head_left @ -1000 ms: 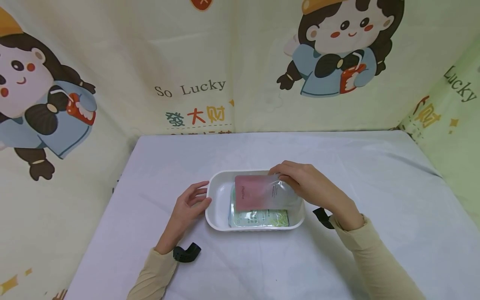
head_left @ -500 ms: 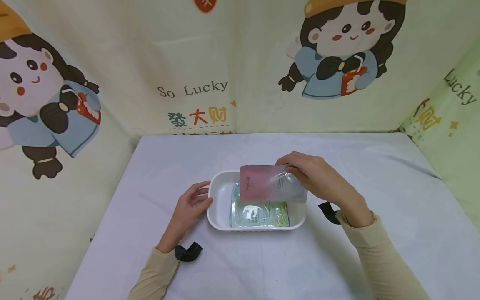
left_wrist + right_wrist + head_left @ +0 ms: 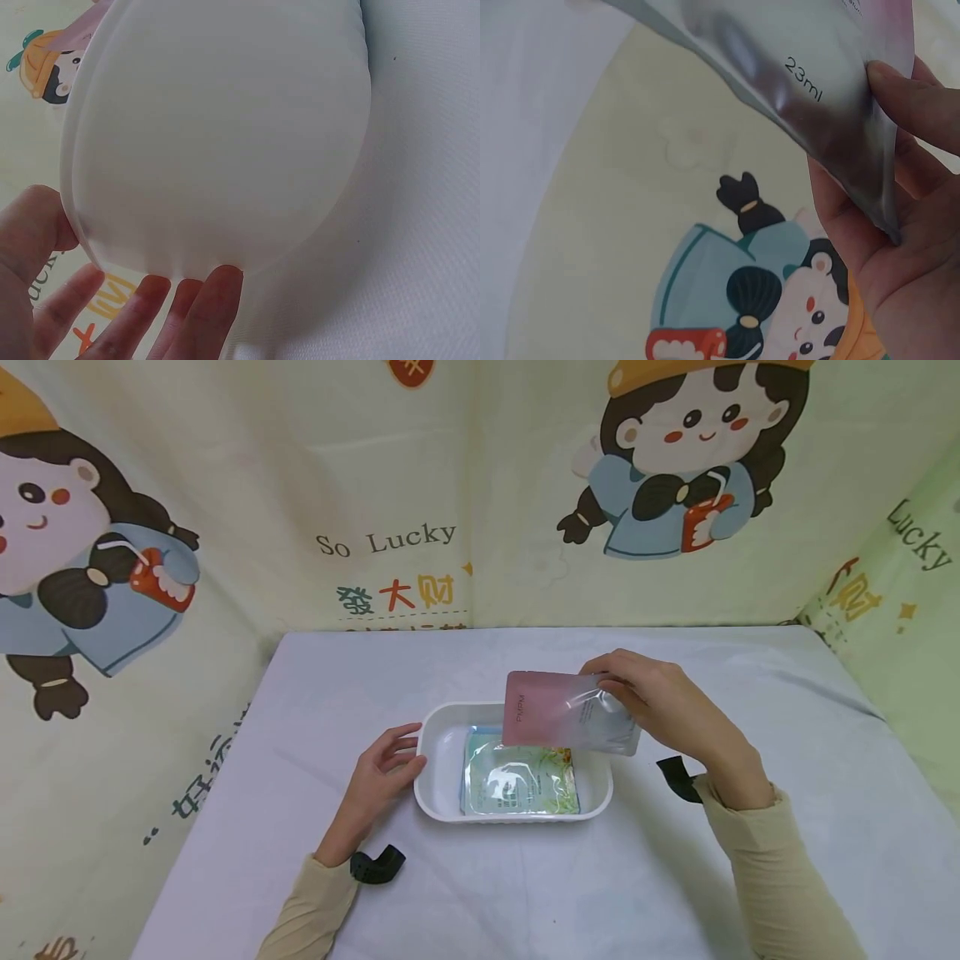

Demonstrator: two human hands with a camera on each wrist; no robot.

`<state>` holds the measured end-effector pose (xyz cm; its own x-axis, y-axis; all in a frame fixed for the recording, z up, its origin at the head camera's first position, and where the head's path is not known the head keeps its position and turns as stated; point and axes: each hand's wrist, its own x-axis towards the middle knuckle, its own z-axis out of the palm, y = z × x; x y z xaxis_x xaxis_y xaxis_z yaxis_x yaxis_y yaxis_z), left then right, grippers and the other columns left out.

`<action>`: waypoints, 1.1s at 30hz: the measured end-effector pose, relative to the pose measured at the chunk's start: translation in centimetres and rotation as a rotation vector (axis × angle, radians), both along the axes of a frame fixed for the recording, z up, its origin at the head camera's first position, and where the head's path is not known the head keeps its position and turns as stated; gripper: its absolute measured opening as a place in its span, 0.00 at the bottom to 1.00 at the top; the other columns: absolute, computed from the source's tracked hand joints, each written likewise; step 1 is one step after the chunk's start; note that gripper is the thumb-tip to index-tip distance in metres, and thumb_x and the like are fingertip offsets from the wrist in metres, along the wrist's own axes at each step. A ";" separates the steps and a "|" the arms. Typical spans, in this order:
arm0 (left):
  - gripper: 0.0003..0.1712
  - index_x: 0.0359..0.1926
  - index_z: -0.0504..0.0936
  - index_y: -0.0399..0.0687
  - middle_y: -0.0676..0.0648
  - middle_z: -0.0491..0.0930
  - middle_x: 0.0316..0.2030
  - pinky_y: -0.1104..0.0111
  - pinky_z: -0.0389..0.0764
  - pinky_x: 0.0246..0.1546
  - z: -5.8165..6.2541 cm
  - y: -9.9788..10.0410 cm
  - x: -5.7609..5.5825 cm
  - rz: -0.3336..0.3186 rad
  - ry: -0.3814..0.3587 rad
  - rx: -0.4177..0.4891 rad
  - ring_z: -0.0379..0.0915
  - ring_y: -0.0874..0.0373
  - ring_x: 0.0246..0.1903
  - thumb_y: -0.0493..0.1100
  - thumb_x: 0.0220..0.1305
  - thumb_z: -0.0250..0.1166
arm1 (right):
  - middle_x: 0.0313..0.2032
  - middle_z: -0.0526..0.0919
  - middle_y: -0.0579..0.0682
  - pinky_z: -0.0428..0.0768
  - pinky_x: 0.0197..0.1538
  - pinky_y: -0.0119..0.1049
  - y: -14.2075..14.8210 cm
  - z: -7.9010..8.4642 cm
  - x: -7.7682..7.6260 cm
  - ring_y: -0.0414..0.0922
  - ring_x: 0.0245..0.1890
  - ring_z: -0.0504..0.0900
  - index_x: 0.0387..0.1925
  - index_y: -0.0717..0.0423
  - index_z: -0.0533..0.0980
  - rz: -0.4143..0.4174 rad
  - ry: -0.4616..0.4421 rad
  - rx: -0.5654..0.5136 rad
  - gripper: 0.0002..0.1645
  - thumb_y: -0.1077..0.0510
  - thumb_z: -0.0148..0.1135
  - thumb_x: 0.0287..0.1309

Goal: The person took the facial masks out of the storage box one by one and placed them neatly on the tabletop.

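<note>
My right hand (image 3: 663, 702) pinches the silver end of a pink-and-silver face mask sachet (image 3: 551, 706), thumb on the near face and fingers behind. The sachet is raised over the back right rim of a white tray (image 3: 442, 777) and overlaps it in the head view. In the right wrist view, "23ml" shows on the sachet (image 3: 780, 67). A green, glossy sachet (image 3: 517, 781) lies flat in the tray, its upper right part hidden. My left hand (image 3: 380, 772) touches the tray's left end with outstretched fingers; in the left wrist view its fingertips (image 3: 223, 281) rest against the outer wall.
A white cloth (image 3: 750, 693) covers the table, and the tray stands near its middle. Behind and beside it hang cream curtains (image 3: 525, 585) printed with cartoon figures. A black wrist device (image 3: 377, 865) sits by the left cuff, another black device (image 3: 678, 778) by the right.
My right hand has lifted the pink-and-silver sachet off the green one and carried it up and to the right. More of the green sachet shows. My left hand has stayed at the tray.
</note>
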<state>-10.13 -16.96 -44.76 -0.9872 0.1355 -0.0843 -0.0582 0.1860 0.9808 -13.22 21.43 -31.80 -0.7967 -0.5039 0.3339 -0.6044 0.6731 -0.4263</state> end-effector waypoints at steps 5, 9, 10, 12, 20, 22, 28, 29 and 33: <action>0.29 0.65 0.74 0.55 0.41 0.77 0.59 0.69 0.83 0.43 0.0 0.0 0.0 0.005 -0.006 -0.002 0.77 0.45 0.56 0.43 0.64 0.69 | 0.45 0.83 0.40 0.81 0.46 0.38 1.1 0.4 0.1 0.37 0.43 0.80 0.51 0.48 0.78 -0.045 0.015 0.008 0.20 0.70 0.63 0.61; 0.29 0.65 0.74 0.56 0.41 0.77 0.59 0.69 0.83 0.43 0.0 0.1 0.0 0.007 -0.015 -0.006 0.77 0.45 0.56 0.43 0.64 0.69 | 0.44 0.83 0.39 0.77 0.45 0.26 2.0 1.0 0.2 0.36 0.41 0.80 0.51 0.48 0.78 -0.073 0.049 -0.001 0.22 0.72 0.64 0.60; 0.29 0.65 0.74 0.56 0.41 0.76 0.59 0.69 0.83 0.44 0.0 0.1 0.0 0.007 -0.015 -0.006 0.77 0.45 0.56 0.43 0.64 0.69 | 0.43 0.83 0.39 0.76 0.45 0.23 2.2 1.1 0.2 0.37 0.41 0.80 0.51 0.48 0.78 -0.076 0.056 -0.006 0.22 0.72 0.64 0.59; 0.29 0.65 0.74 0.56 0.41 0.76 0.59 0.69 0.83 0.44 0.0 0.1 0.0 0.007 -0.015 -0.006 0.77 0.45 0.56 0.43 0.64 0.69 | 0.43 0.83 0.39 0.73 0.45 0.19 2.6 1.4 0.3 0.37 0.40 0.80 0.51 0.48 0.78 -0.089 0.067 -0.009 0.22 0.72 0.64 0.60; 0.29 0.65 0.74 0.56 0.41 0.77 0.59 0.69 0.83 0.44 -0.1 0.1 0.0 0.004 0.003 -0.012 0.77 0.45 0.57 0.44 0.64 0.69 | 0.42 0.82 0.39 0.71 0.43 0.19 3.5 1.6 0.6 0.36 0.38 0.78 0.52 0.46 0.78 -0.140 0.059 0.019 0.21 0.69 0.62 0.63; 0.29 0.65 0.74 0.55 0.41 0.77 0.59 0.69 0.83 0.45 -0.1 0.2 0.0 0.002 0.010 -0.011 0.77 0.45 0.57 0.43 0.64 0.69 | 0.42 0.83 0.39 0.71 0.43 0.20 3.7 1.4 0.5 0.36 0.38 0.78 0.52 0.46 0.78 -0.139 0.067 0.027 0.21 0.70 0.63 0.62; 0.28 0.65 0.74 0.54 0.40 0.77 0.59 0.70 0.82 0.46 -0.2 0.3 0.1 0.002 0.022 -0.014 0.77 0.45 0.56 0.43 0.65 0.68 | 0.44 0.83 0.40 0.72 0.43 0.24 4.6 1.2 0.4 0.38 0.38 0.78 0.52 0.47 0.78 -0.160 0.100 0.071 0.21 0.71 0.63 0.61; 0.28 0.65 0.74 0.54 0.40 0.77 0.59 0.70 0.82 0.46 -0.2 0.3 0.1 0.004 0.021 -0.015 0.77 0.45 0.56 0.43 0.65 0.69 | 0.44 0.83 0.40 0.72 0.43 0.25 4.8 1.2 0.4 0.38 0.38 0.79 0.52 0.47 0.78 -0.167 0.102 0.079 0.21 0.70 0.63 0.61; 0.29 0.65 0.73 0.55 0.41 0.77 0.59 0.69 0.83 0.45 -0.2 0.3 0.2 0.008 0.017 -0.017 0.78 0.46 0.56 0.43 0.65 0.69 | 0.44 0.83 0.41 0.71 0.44 0.27 5.5 1.4 0.3 0.39 0.39 0.78 0.52 0.46 0.78 -0.191 0.093 0.097 0.21 0.69 0.63 0.62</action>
<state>-9.94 -16.62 -44.96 -0.9895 0.1265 -0.0701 -0.0435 0.2020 0.9784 -12.87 26.90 -30.41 -0.8487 -0.3803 0.3677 -0.4957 0.8143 -0.3020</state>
